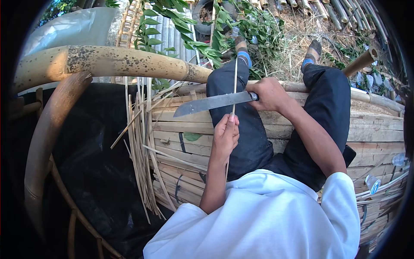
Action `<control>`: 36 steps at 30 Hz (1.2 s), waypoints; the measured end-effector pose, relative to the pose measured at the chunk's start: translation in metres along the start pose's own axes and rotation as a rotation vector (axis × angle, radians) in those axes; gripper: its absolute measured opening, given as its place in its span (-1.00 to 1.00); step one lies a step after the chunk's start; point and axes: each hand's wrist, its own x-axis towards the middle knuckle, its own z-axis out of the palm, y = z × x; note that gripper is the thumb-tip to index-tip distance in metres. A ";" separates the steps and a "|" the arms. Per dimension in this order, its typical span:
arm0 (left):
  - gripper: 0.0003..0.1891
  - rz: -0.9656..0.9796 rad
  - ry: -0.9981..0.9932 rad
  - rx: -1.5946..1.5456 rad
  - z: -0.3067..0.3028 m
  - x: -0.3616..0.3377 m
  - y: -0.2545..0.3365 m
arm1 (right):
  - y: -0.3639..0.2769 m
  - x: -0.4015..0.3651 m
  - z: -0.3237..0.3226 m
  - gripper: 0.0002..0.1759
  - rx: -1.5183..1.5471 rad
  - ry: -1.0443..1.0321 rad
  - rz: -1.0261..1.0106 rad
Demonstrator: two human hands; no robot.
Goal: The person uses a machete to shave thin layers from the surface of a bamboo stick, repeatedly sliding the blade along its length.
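My right hand [271,95] is closed round the dark handle of a large knife [207,104], whose broad blade points left across my thigh. A thin bamboo strip [236,82] stands nearly upright in the view and crosses the blade near the handle. Below the blade, my left hand [226,134] pinches this strip between thumb and fingers; the strip's lower end runs down beside my forearm. To the left of my legs lies a bundle of thin bamboo strips [140,164] on the slatted bamboo seat [189,126].
A thick bamboo pole [129,60] crosses at the upper left, above a curved pole [45,134] and a black sheet [95,159]. Leafy branches [207,49] hang ahead of my knees. A plastic cup [371,183] and a clear bottle [399,159] are at the right.
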 end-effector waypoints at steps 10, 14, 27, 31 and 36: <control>-0.69 -0.009 0.016 0.070 -0.005 -0.004 -0.003 | 0.005 0.004 -0.001 -0.78 -0.128 -0.091 0.127; -0.70 0.006 0.023 0.027 -0.005 -0.004 -0.002 | 0.018 0.007 0.001 -0.76 -0.049 0.014 0.249; -0.75 0.122 0.164 0.158 -0.007 0.011 -0.010 | 0.000 0.003 -0.017 -0.76 -0.030 -0.071 0.060; -0.74 0.016 0.106 0.053 -0.001 0.001 0.002 | -0.004 0.001 0.004 -0.78 -0.022 -0.061 0.018; -0.73 -0.013 0.067 0.032 -0.001 -0.002 0.006 | -0.003 0.004 0.002 -0.79 -0.022 -0.066 0.090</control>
